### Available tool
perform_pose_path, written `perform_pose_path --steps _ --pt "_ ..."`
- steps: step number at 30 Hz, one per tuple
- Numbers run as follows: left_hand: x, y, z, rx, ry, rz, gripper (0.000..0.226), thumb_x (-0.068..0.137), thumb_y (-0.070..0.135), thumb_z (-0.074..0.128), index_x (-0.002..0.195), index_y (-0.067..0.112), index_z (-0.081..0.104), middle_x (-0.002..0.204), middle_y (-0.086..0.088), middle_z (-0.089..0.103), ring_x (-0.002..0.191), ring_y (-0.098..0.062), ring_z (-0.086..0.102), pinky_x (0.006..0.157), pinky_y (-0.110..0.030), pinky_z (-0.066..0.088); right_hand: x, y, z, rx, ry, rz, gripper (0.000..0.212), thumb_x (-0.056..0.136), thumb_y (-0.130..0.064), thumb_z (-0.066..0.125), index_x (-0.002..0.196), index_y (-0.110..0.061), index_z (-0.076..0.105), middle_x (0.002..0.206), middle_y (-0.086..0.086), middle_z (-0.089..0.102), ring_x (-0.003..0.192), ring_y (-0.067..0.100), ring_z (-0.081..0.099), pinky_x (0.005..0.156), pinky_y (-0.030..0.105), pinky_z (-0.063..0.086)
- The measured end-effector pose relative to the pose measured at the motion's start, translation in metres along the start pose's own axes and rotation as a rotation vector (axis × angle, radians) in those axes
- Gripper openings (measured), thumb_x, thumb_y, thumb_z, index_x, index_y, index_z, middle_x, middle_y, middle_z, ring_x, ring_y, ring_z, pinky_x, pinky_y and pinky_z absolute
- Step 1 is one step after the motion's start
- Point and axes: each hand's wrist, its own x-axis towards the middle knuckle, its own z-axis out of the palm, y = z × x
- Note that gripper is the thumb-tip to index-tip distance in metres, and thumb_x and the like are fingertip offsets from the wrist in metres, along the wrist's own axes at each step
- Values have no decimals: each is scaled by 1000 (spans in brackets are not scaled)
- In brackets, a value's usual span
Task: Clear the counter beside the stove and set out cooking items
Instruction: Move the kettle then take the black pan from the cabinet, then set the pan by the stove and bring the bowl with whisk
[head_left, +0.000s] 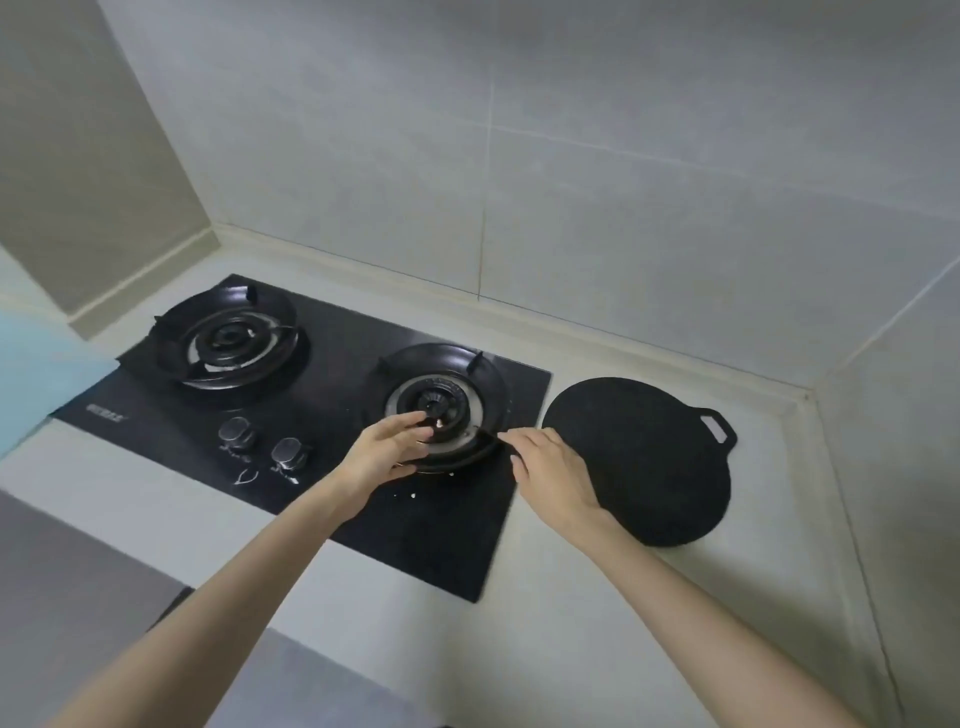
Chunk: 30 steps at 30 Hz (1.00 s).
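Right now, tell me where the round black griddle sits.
In the head view the round black griddle lies flat on the pale counter on the right, just beside the stove, close to the right hand.

Both bare forearms reach forward from the lower edge and converge. The left hand (387, 449) lies palm-down, its fingers (410, 422) straight and together, thumb spread below. The right hand (553, 475) shows its back, fingers bent downward, tips hidden.
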Motion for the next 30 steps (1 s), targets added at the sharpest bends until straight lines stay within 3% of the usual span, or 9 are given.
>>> perform_pose_path --steps 7,12,19,24,30 --pt "-74 -26 -87 -38 239 50 29 95 23 56 124 23 59 114 4 67 103 -14 64 80 -25 52 4 -97 7 55 -56 -338 37 97 -19 46 133 -25 53 135 -11 52 123 12 47 99 28 42" --pt "-136 -66 -162 -151 430 38 26 93 25 56 119 23 60 117 0 66 106 -19 63 91 -32 49 3 -183 28 73 -157 -494 36 97 -18 44 131 -25 53 135 -12 52 118 13 49 92 26 43" --pt "-226 -125 -274 -197 640 34 28 98 20 50 125 17 56 119 -3 65 101 -20 63 83 -28 52 -5 -314 69 83 -264 -613 37 97 -16 41 130 -27 53 135 -13 51 123 12 46 91 28 42" --pt "-285 -170 -371 -179 746 -18 30 96 21 51 126 18 54 119 -1 65 99 -19 62 90 -34 48 -14 -420 107 85 -277 -671 36 98 -18 41 131 -28 53 136 -14 51 124 10 45 91 26 41" --pt "-333 -213 -467 -132 839 -80 32 98 15 46 130 15 49 127 -9 57 98 -20 56 83 -31 45 -22 -522 140 95 -304 -713 36 98 -18 43 131 -24 55 146 -10 41 133 11 37 104 27 36"
